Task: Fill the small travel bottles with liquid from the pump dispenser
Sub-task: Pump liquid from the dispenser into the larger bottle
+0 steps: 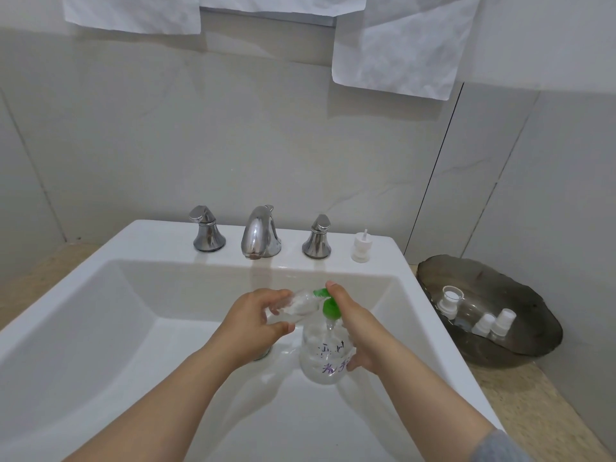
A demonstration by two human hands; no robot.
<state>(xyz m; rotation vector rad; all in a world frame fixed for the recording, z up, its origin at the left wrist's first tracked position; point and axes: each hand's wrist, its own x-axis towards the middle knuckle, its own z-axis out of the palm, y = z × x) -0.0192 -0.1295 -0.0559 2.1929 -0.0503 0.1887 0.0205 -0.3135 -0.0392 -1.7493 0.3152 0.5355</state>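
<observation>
Clear plastic: pinches travel bottle [297, 303] sideways in left grip [253, 316], mouth rightward; wraps right grip [358, 331] round upright pump dispenser [324, 360].

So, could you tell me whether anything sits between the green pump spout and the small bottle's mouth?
Nothing visible does. The left hand holds the small bottle tilted, its mouth right at the green pump spout, while the right hand grips the dispenser. Whether they touch is unclear.

A white sink [150, 238] fills the lower frame; at centre, a chrome spout [260, 235] stands between two tap handles [208, 230]. White sheets [400, 45] hang along the top edge.
</observation>
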